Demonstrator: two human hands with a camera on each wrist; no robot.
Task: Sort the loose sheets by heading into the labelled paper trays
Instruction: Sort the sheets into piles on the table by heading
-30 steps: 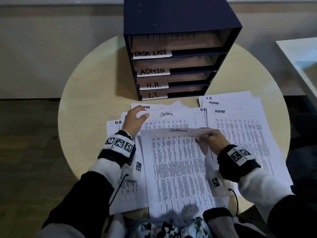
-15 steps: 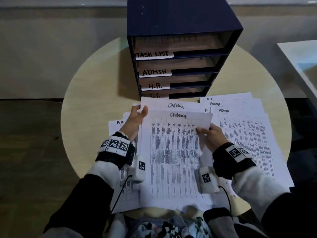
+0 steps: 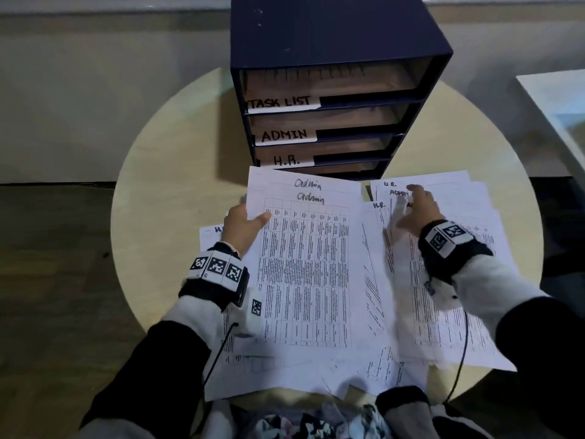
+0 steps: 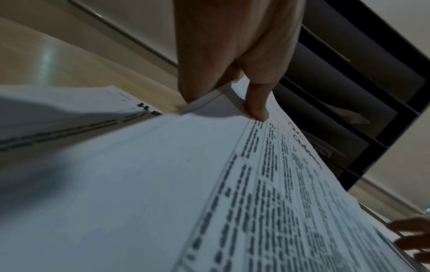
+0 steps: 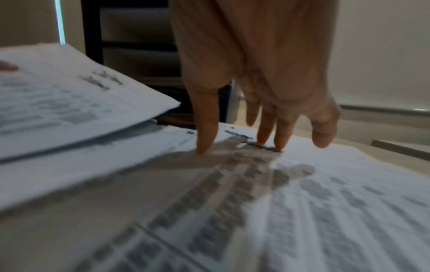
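Note:
My left hand [image 3: 245,223] pinches the left edge of a thin stack of sheets headed "Admin" [image 3: 305,264], thumb on top, held raised above the table; the left wrist view shows the stack [image 4: 209,184] and the thumb [image 4: 256,104] on it. My right hand [image 3: 414,209] lies open with straight fingertips [image 5: 204,145] touching the top of the pile of loose sheets [image 3: 459,280] at the right, headed "Admin" and "H.R.". The dark blue tray unit [image 3: 332,99] stands behind, with slots labelled TASK LIST, ADMIN and H.R.; the raised sheets hide its lowest label.
More sheets [image 3: 215,231] headed "H.R." lie under and left of the held stack. The round pale wooden table [image 3: 164,172] has bare wood left and right of the tray unit. A white surface [image 3: 557,103] stands at the far right.
The right hand let go of the Admin sheet and moved right onto the loose pile. The left hand now holds the Admin sheets alone, lifted further toward the tray unit.

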